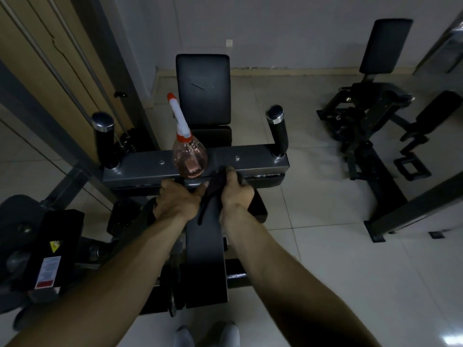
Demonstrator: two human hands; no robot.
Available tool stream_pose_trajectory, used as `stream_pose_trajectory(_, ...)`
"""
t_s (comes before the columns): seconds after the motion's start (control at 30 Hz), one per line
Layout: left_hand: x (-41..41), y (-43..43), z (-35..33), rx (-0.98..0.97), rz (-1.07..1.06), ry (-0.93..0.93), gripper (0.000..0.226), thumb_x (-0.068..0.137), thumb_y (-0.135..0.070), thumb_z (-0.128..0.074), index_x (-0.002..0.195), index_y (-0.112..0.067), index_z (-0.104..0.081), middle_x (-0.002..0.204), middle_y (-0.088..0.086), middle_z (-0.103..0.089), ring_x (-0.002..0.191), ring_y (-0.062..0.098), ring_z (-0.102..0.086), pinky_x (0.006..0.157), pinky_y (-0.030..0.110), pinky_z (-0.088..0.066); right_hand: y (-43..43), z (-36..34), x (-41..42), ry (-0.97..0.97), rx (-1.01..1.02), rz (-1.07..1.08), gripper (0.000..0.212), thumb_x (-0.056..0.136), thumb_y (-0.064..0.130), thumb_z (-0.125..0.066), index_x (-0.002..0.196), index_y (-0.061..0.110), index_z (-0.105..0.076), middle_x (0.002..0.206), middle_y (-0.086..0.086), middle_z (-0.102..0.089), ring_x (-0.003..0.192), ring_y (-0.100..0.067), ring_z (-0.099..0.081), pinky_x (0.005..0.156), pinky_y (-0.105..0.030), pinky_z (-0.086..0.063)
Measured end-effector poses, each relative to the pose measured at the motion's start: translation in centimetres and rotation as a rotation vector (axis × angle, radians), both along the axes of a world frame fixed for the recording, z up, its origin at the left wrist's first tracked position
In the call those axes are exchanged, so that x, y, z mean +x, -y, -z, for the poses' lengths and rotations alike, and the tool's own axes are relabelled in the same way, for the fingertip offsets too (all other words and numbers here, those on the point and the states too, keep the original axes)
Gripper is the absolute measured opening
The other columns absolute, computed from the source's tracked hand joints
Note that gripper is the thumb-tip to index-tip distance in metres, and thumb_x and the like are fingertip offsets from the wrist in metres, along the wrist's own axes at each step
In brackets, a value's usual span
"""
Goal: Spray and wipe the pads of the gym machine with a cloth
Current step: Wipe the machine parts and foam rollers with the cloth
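Note:
A clear spray bottle [189, 156] with pinkish liquid and an orange-white nozzle stands on the grey crossbar [140, 165] of the gym machine. Just below the bar, my right hand [236, 190] is closed on a dark cloth [211, 194] that hangs down over the black pad [205, 246] in front of me. My left hand [176, 200] rests beside it, its fingers touching the cloth's left edge; whether it grips the cloth is hard to tell. A black back pad [203, 88] stands upright beyond the bar.
Two black padded handles [105, 139] [276, 128] rise from the crossbar ends. A weight stack and cables [75, 71] stand at left. Another black machine [370, 116] sits on the tiled floor at right. My white shoes [208, 334] show at the bottom.

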State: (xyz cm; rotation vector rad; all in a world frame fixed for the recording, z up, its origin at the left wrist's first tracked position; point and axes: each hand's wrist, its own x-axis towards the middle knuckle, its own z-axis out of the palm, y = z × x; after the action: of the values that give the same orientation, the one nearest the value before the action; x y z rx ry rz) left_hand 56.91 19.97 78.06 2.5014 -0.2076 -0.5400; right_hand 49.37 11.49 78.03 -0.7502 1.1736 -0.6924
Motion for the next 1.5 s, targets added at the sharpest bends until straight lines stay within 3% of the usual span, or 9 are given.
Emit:
stream_pose_trajectory(0.23, -0.4, 0.0, -0.4, 0.012, -0.004, 0.019, 0.099, 0.074, -0.080, -0.068, 0.135, -0.009, -0.037, 0.141, 0.015, -0.052, 0.127, 0.037, -0.055, 0.104, 0.049, -0.047, -2.3, 0.9, -0.6, -0.031, -0.030, 0.019, 0.016, 0.095, 0.026, -0.074, 0.106, 0.014, -0.076, 0.093, 0.001, -0.077, 0.091, -0.013, -0.073, 0.089, -0.028, -0.060)
stream_pose_trajectory(0.43, -0.5, 0.0, -0.4, 0.032, -0.016, 0.022, 0.103, 0.070, -0.083, -0.067, 0.135, -0.010, -0.036, 0.141, 0.016, -0.052, 0.127, 0.037, -0.055, 0.105, 0.050, -0.046, -1.5, 1.5, -3.3, -0.486, -0.643, -0.229, 0.024, 0.097, 0.037, -0.068, 0.084, 0.018, -0.075, 0.077, 0.004, -0.073, 0.077, -0.018, -0.068, 0.069, -0.026, -0.047)
stream_pose_trajectory(0.53, -0.4, -0.2, -0.5, 0.029, -0.003, 0.021, 0.102, 0.071, -0.083, -0.067, 0.136, -0.011, -0.037, 0.141, 0.014, -0.053, 0.127, 0.037, -0.054, 0.106, 0.050, -0.046, 0.2, 2.6, -4.0, -0.516, -0.749, -0.341, 0.021, 0.095, 0.037, -0.069, 0.085, 0.019, -0.076, 0.078, 0.003, -0.076, 0.076, -0.020, -0.071, 0.072, -0.031, -0.055)
stream_pose_trajectory(0.8, -0.3, -0.4, -0.3, -0.002, 0.006, 0.010, 0.100, 0.069, -0.083, -0.068, 0.134, -0.013, -0.039, 0.140, 0.010, -0.055, 0.130, 0.035, -0.053, 0.110, 0.053, -0.041, 3.1, 2.5, -5.5, 0.040, -0.150, -0.356, 0.011, 0.097, 0.016, -0.070, 0.100, 0.007, -0.075, 0.101, -0.010, -0.079, 0.095, -0.026, -0.075, 0.082, -0.041, -0.061)
stream_pose_trajectory(1.0, -0.5, -0.5, -0.4, 0.018, 0.011, 0.029, 0.101, 0.071, -0.084, -0.065, 0.137, -0.012, -0.039, 0.141, 0.011, -0.053, 0.129, 0.035, -0.053, 0.109, 0.054, -0.041, 4.7, 3.4, -5.1, 0.004, 0.310, -0.125, 0.025, 0.102, 0.010, -0.053, 0.123, 0.007, -0.066, 0.114, -0.020, -0.073, 0.081, -0.029, -0.073, 0.054, -0.034, -0.060)
stream_pose_trajectory(1.07, -0.5, -0.5, -0.3, 0.011, 0.021, 0.030, 0.103, 0.069, -0.086, -0.065, 0.137, -0.012, -0.039, 0.142, 0.011, -0.053, 0.130, 0.035, -0.053, 0.109, 0.054, -0.041, 4.4, 4.0, -6.3, -0.055, 0.178, -0.140, 0.022, 0.098, -0.001, -0.053, 0.112, 0.003, -0.070, 0.110, -0.024, -0.074, 0.073, -0.029, -0.070, 0.057, -0.036, -0.061)
stream_pose_trajectory(1.2, -0.5, -0.6, -0.1, -0.001, 0.023, 0.019, 0.104, 0.068, -0.087, -0.064, 0.137, -0.013, -0.039, 0.144, 0.010, -0.051, 0.132, 0.035, -0.052, 0.110, 0.056, -0.041, 2.6, 3.5, -6.2, -0.025, -0.159, -0.197, 0.022, 0.096, 0.004, -0.066, 0.107, 0.018, -0.078, 0.103, -0.005, -0.079, 0.099, -0.024, -0.074, 0.094, -0.044, -0.060)
stream_pose_trajectory(1.33, -0.4, -0.8, -0.3, -0.028, 0.033, 0.004, 0.099, 0.071, -0.082, -0.065, 0.140, -0.015, -0.040, 0.144, 0.008, -0.052, 0.134, 0.035, -0.051, 0.112, 0.054, -0.039, -0.1, 2.6, -5.0, 0.059, -0.353, -0.240, 0.028, 0.098, 0.004, -0.065, 0.104, 0.028, -0.078, 0.104, 0.003, -0.079, 0.103, -0.015, -0.074, 0.097, -0.037, -0.059)
stream_pose_trajectory(1.5, 0.1, -2.1, -1.0, -0.237, 0.066, -0.002, 0.025, 0.099, -0.044, -0.056, 0.114, -0.024, -0.054, 0.126, 0.004, -0.061, 0.120, 0.032, -0.058, 0.104, 0.045, -0.047, 1.5, 3.1, -7.5, -0.085, -0.602, -0.313, 0.027, 0.096, 0.005, -0.065, 0.110, 0.023, -0.079, 0.106, 0.006, -0.079, 0.103, -0.014, -0.074, 0.097, -0.047, -0.059)
